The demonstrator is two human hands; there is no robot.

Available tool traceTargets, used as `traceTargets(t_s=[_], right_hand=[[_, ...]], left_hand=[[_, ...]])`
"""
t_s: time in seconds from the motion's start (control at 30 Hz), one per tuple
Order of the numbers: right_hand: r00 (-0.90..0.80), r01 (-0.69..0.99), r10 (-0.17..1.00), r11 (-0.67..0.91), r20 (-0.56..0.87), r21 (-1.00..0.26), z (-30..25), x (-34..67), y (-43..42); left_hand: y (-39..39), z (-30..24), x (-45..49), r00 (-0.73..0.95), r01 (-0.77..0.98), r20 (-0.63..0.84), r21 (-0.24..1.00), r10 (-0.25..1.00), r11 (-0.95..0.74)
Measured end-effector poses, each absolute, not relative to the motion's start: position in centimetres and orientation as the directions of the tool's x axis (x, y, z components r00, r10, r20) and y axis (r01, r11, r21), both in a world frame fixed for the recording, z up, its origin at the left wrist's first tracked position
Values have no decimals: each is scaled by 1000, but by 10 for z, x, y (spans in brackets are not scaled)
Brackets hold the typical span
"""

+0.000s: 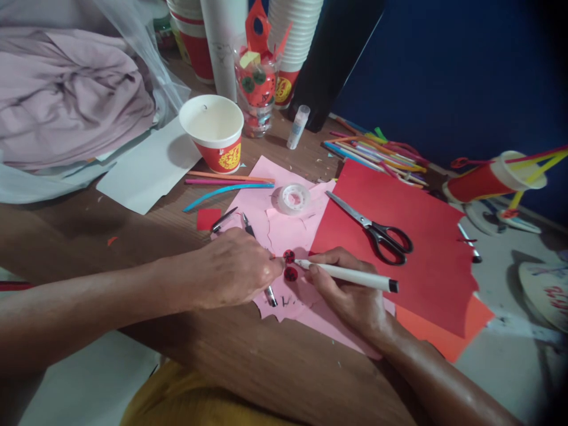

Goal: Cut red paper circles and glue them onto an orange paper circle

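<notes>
My right hand (350, 290) grips a white marker (350, 275) with a black end, its tip at a small red paper circle (289, 256) with black marks. My left hand (244, 266) is closed, its fingertips pressed at that circle's left edge. A second red circle (290, 274) with black marks lies just below. Both lie on torn pink paper (306, 307), which has black handwriting near its lower edge. A black pen (248, 223) runs partly under my left hand, and a pen cap (217, 223) lies close by.
Tape roll (293, 199), black-handled scissors (373, 228) and red paper (408, 236) lie beyond my hands. A paper cup (213, 130), glue stick (298, 127) and decorated plastic cup (256, 83) stand behind. Pipe cleaners (377, 151) are heaped at the back; a decorated cup (483, 177) lies right.
</notes>
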State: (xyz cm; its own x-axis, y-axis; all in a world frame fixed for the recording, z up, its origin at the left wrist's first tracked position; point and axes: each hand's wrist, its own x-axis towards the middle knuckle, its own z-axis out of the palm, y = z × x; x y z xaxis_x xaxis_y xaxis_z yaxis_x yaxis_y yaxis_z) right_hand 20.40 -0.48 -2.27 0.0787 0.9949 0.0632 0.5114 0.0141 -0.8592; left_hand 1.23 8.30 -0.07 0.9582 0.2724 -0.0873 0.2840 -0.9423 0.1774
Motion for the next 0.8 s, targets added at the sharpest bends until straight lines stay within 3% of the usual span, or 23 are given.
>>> traceTargets(t_s=[0.8], right_hand=[[60, 544, 997, 16, 58, -839, -22, 206, -6]], left_hand=[[83, 1, 14, 956, 292, -70, 168, 284, -942]])
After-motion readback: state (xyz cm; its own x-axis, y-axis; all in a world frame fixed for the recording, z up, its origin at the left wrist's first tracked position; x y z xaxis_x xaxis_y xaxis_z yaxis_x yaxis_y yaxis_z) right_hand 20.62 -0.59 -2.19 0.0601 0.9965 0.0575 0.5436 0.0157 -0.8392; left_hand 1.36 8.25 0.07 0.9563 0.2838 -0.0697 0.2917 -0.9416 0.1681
